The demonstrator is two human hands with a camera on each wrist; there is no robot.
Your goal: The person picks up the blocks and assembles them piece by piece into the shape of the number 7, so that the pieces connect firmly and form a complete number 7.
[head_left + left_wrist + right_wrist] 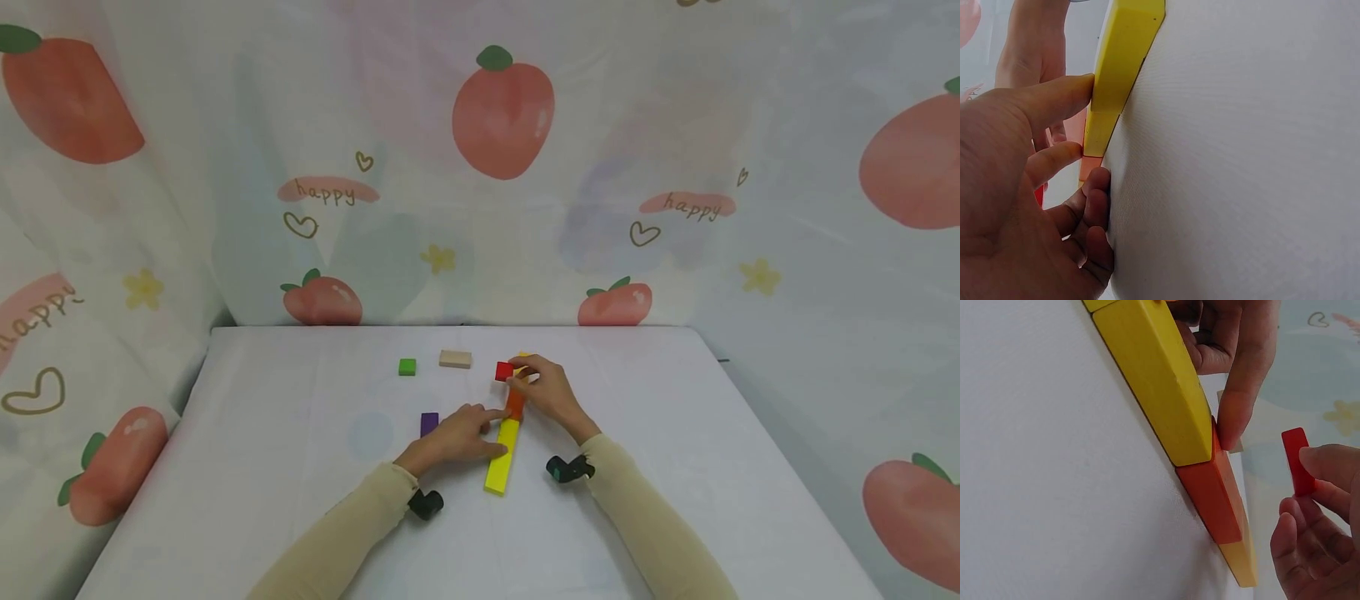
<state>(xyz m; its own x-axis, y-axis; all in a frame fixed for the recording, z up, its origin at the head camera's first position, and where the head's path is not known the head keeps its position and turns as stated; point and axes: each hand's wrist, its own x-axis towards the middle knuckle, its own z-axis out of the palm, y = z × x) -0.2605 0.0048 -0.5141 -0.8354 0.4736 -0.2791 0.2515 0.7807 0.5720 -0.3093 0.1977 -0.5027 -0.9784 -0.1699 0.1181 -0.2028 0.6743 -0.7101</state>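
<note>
My right hand (551, 392) pinches a small red block (503, 372) between thumb and fingers, held up near the far end of a row of blocks. Yellow blocks (498, 471) form the near part of this row, end to end on the table. An orange block (1210, 503) follows them, and a paler yellow block (1240, 565) lies beyond it. My left hand (453, 435) rests against the row's left side. Its thumb touches the yellow, and its extended index finger touches the row around where yellow meets orange.
A purple block (429, 422) lies partly hidden behind the left hand. Farther back are a green block (407, 367) and a plain wooden block (455, 359). Black cameras sit at the left wrist (426, 505) and right wrist. A patterned cloth (502, 233) hangs behind the white table (675, 517).
</note>
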